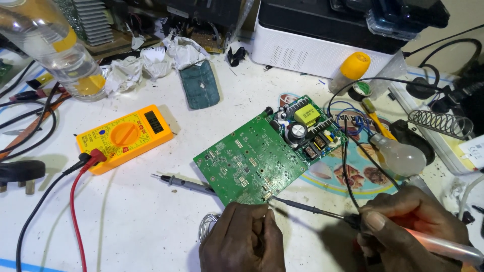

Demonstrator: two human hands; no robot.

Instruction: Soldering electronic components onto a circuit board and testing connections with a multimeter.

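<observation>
The green circuit board (259,151) lies flat on the desk (136,226), just right of the orange multimeter (124,136). It looks light, stiff and fragile, so hold its bare edges. Left hand (242,242) fingers pinch its near edge; right hand (413,221) grips a soldering iron (322,211).

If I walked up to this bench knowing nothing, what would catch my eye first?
Probably the green circuit board at the centre of the white table, with the right hand holding a long thin tool whose tip meets the board's near edge, beside the left hand. Next, the bright orange multimeter to the left, its red and black leads trailing off. A clear light bulb lies on the right.
</observation>
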